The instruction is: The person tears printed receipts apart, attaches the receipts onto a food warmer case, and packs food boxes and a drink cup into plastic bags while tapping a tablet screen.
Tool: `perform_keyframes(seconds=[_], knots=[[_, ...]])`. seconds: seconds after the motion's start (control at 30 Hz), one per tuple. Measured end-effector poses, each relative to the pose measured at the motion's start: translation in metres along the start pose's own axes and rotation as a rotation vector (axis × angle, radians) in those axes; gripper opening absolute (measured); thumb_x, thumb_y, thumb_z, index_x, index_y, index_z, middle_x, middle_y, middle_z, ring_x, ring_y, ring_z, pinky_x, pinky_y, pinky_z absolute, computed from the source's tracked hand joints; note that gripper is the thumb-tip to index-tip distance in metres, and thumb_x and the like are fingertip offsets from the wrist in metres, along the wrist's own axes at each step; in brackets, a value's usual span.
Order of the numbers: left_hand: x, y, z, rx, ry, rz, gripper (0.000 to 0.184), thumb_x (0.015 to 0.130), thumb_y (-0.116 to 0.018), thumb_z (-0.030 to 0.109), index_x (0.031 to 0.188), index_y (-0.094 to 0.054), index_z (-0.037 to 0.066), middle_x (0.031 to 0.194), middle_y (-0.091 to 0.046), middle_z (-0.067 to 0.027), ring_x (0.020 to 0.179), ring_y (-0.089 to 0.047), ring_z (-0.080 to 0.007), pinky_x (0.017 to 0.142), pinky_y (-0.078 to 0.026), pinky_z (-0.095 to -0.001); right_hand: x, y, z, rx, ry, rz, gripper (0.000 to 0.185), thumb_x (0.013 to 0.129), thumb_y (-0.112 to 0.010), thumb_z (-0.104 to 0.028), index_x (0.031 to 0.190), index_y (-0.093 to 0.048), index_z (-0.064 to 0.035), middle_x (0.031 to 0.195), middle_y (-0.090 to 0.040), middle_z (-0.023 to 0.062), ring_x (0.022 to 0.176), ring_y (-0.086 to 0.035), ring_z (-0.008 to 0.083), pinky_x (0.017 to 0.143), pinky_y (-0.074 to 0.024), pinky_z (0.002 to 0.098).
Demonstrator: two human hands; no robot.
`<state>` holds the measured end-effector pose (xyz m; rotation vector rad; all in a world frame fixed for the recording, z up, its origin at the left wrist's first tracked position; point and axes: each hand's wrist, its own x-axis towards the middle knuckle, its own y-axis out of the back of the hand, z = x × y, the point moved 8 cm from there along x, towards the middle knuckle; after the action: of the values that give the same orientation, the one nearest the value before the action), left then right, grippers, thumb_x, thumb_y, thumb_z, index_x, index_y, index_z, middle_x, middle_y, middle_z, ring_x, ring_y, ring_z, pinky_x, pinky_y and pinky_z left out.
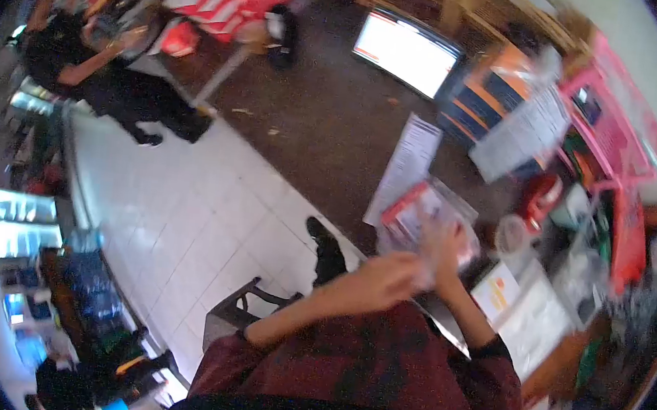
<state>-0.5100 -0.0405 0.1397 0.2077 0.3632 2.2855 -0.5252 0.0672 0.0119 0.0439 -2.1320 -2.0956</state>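
My left hand (389, 279) reaches in from the left with its fingers closed at the near edge of a clear plastic bag. Beside it, my right hand (444, 249) lies over the same plastic bag (462, 209), its fingers bent around it. Something red and white (408, 211) shows through the film, but blur hides its kind. Both hands are smeared by motion, so the exact finger contact is unclear. A printed sheet of paper (407, 165) rests on the dark table just beyond the bag.
A lit monitor (407, 51) stands at the back of the brown table (305, 122). To the right are boxes (484, 93), more paper (522, 133) and a pink basket (609, 122). A chair (233, 311) is at my left. People (109, 78) are nearby.
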Motion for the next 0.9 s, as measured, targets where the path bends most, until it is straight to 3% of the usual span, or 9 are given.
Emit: perform_keyframes(seconds=[0.07, 0.2, 0.23, 0.3, 0.33, 0.47, 0.57, 0.63, 0.9], knots=[[0.021, 0.011, 0.011, 0.096, -0.116, 0.193, 0.024, 0.087, -0.051, 0.021, 0.095, -0.054, -0.001, 0.102, -0.056, -0.0199, 0.098, -0.054, -0.0325, 0.086, -0.041, -0.0399, -0.009, -0.016, 0.0, 0.24, 0.154, 0.106, 0.081, 0.059, -0.073, -0.043, 0.129, -0.042, -0.0177, 0.102, -0.051, 0.0206, 0.095, -0.044, 0.0384, 0.085, -0.0325, 0.0503], [0.009, 0.106, 0.002, 0.212, -0.202, 0.518, 0.029, 0.091, -0.044, 0.027, 0.098, -0.052, 0.0, 0.102, -0.056, -0.0167, 0.089, -0.056, -0.0253, 0.081, -0.043, -0.0346, 0.029, 0.089, -0.018, 0.362, 0.125, -0.246, 0.083, 0.058, -0.074, -0.039, 0.128, -0.04, -0.0075, 0.123, -0.042, 0.0239, 0.115, -0.035, 0.0443, 0.096, -0.0273, 0.0506], [0.006, 0.115, -0.007, 0.247, -0.2, 0.538, 0.029, 0.091, -0.044, 0.027, 0.098, -0.052, 0.0, 0.102, -0.056, -0.0167, 0.089, -0.056, -0.0253, 0.081, -0.043, -0.0346, 0.03, 0.107, -0.014, 0.414, 0.241, -0.094, 0.079, 0.056, -0.075, -0.04, 0.122, -0.046, -0.0076, 0.121, -0.044, 0.0231, 0.113, -0.037, 0.0451, 0.094, -0.0282, 0.0519], [-0.026, 0.158, -0.06, -0.569, -0.163, 1.037, 0.035, 0.093, -0.038, 0.035, 0.103, -0.051, 0.004, 0.103, -0.056, -0.012, 0.091, -0.054, -0.0178, 0.08, -0.042, -0.0317, 0.048, 0.171, -0.017, 0.443, 0.267, -0.035, 0.079, 0.056, -0.075, -0.039, 0.123, -0.046, -0.008, 0.123, -0.043, 0.0224, 0.114, -0.037, 0.0439, 0.095, -0.0283, 0.0511], [-0.031, 0.158, -0.078, -0.665, -0.089, 1.156, 0.039, 0.094, -0.034, 0.04, 0.112, -0.046, 0.008, 0.11, -0.052, -0.009, 0.1, -0.05, -0.0173, 0.084, -0.041, -0.0337, 0.057, 0.203, -0.017, 0.464, 0.276, 0.009, 0.079, 0.056, -0.075, -0.039, 0.123, -0.046, -0.0084, 0.124, -0.043, 0.0216, 0.115, -0.037, 0.0428, 0.096, -0.0284, 0.0503], [-0.032, 0.128, -0.098, -0.886, 0.073, 1.145, 0.04, 0.094, -0.036, 0.039, 0.121, -0.038, 0.009, 0.119, -0.044, -0.0096, 0.107, -0.047, -0.0202, 0.087, -0.039, -0.0353, 0.087, 0.305, -0.021, 0.455, 0.376, 0.237, 0.078, 0.055, -0.075, -0.031, 0.122, -0.045, -0.0053, 0.118, -0.045, 0.0196, 0.109, -0.041, 0.0374, 0.094, -0.0316, 0.0445], [-0.035, 0.128, -0.076, -0.126, 0.085, 1.036, 0.041, 0.094, -0.038, 0.036, 0.124, -0.033, 0.009, 0.124, -0.036, -0.0105, 0.11, -0.044, -0.0221, 0.089, -0.04, -0.0374, 0.108, 0.361, -0.028, 0.4, 0.455, 0.424, 0.077, 0.054, -0.075, -0.025, 0.121, -0.045, -0.003, 0.114, -0.047, 0.0181, 0.105, -0.044, 0.0333, 0.092, -0.034, 0.0402], [-0.04, 0.123, -0.086, -0.817, 0.028, 1.097, 0.038, 0.093, -0.04, 0.03, 0.124, -0.033, 0.009, 0.124, -0.036, -0.0112, 0.112, -0.044, -0.0228, 0.091, -0.041, -0.0382, 0.117, 0.386, -0.031, 0.369, 0.485, 0.513, 0.076, 0.053, -0.075, -0.022, 0.12, -0.045, -0.0015, 0.111, -0.048, 0.0171, 0.103, -0.046, 0.0306, 0.09, -0.0357, 0.0373], [-0.051, 0.121, -0.057, -0.722, 0.034, 1.058, 0.036, 0.093, -0.04, 0.018, 0.126, -0.03, 0.007, 0.124, -0.034, -0.0128, 0.112, -0.044, -0.0233, 0.091, -0.042, -0.0371, 0.158, 0.408, -0.034, 0.437, 0.552, 0.448, 0.087, 0.05, -0.076, -0.015, 0.127, -0.039, -0.0006, 0.111, -0.046, 0.0163, 0.1, -0.048, 0.0261, 0.09, -0.0372, 0.0323]])
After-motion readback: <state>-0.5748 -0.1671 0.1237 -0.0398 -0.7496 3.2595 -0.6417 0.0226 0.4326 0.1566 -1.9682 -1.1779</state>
